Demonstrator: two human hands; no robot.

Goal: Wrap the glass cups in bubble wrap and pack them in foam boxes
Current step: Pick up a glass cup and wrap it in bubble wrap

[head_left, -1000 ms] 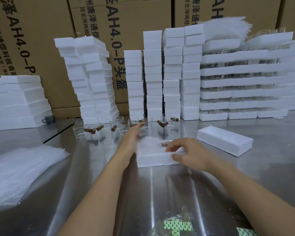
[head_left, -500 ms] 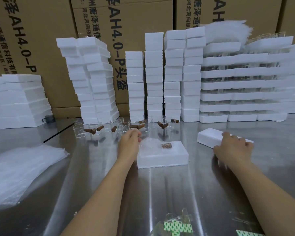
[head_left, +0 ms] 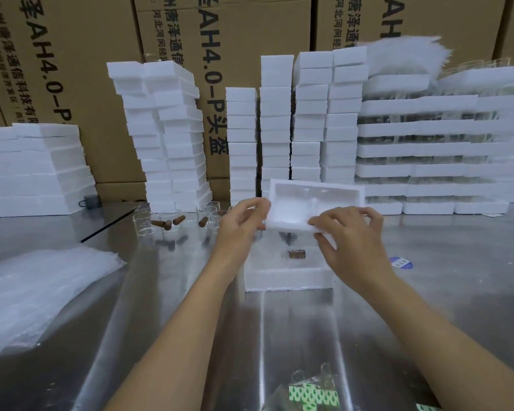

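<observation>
Both hands hold one foam lid (head_left: 312, 200) in the air, its hollow side tilted toward the camera; the left hand (head_left: 241, 223) pinches the lid's left end between thumb and curled fingers; the right hand (head_left: 352, 235) grips the near right edge, fingers curled over the rim and thumb below. The lid hangs above the far part of a foam box (head_left: 288, 278) that lies flat on the steel table (head_left: 428, 292) - apart from it, not touching. In the box's open top lies a small brown piece (head_left: 296, 254); the rest of what it holds is a white blur, so whether a wrapped cup lies there cannot be told.

Bare glass cups (head_left: 144, 225) stand in a loose cluster on the table beyond the left hand, with brown handle-like pieces (head_left: 178, 220) among them; a pile of bubble wrap sheets (head_left: 42, 292) lies at the left edge, well apart from the box. Behind the cups rise foam stacks (head_left: 275, 114) - some leaning - in front of printed cardboard cartons (head_left: 72, 69); a blue sticker (head_left: 400, 263) lies on the table right of the right hand; a green-and-white patterned packet (head_left: 312, 396) lies at the near edge.
</observation>
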